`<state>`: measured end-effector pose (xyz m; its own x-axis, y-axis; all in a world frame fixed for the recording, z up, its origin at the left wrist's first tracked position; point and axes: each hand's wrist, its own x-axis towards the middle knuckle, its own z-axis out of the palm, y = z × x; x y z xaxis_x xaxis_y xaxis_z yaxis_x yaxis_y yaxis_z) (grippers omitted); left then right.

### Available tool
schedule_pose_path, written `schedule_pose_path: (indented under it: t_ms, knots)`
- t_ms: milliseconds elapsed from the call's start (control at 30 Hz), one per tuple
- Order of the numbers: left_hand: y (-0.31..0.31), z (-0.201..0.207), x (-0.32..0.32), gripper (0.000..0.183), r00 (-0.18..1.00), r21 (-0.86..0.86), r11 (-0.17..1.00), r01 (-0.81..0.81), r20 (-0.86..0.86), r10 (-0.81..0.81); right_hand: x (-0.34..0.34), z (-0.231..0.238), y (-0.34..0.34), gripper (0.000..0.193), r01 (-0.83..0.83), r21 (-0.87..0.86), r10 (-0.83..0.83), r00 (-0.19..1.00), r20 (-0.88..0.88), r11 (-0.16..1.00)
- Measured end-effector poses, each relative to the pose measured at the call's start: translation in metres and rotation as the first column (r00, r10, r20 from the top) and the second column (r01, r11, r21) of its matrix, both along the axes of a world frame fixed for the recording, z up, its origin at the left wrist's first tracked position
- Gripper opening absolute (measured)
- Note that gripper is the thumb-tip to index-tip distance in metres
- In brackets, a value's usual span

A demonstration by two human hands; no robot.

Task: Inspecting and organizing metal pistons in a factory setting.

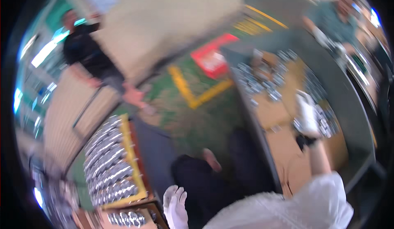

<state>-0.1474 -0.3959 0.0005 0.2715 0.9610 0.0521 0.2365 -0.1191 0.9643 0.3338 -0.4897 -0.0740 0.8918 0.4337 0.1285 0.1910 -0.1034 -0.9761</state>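
My right hand (307, 116), in a white glove with a dark band at the wrist, reaches into a grey metal bin (269, 145). It is over shiny round metal parts (326, 122) at the bin's right side. Motion blur smears its fingers, so I cannot tell if it grips one. More of these parts (276, 79) lie at the bin's far end, on brown cardboard (287, 155). My left hand (175, 206), also white-gloved, is low in the middle with fingers apart, holding nothing I can see. It is near a carton of metal parts (129, 218).
Shiny parts stand in rows in a yellow-edged box (111, 163) at the left. A person in black (88, 48) stands far left; a co-worker (334, 21) works beyond the bin. A red container (214, 58) sits on the green floor with yellow lines (184, 91).
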Motion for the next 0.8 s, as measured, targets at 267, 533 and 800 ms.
schedule_pose_path:
  t_ms: [267, 533, 800]
  knots:
    - [0.042, -0.118, 0.029, 0.037, 0.982, -0.522, 0.848, -0.095, 0.092, 0.166, 0.014, -0.223, -0.041, 0.046, -0.161, -0.533, -0.068, 0.921, -0.384, 0.831]
    - [0.047, -0.149, 0.058, 0.031, 0.943, 0.006, 1.0, 0.008, -0.333, -0.006, 0.032, -0.296, 0.036, 0.077, -0.304, -0.635, 0.209, 0.952, -0.222, 0.711]
    - [0.036, -0.099, 0.029, 0.026, 0.779, 0.381, 0.911, 0.159, -0.615, 0.121, 0.003, -0.27, 0.198, 0.036, -0.341, -0.716, 0.433, 0.899, -0.059, 0.609]
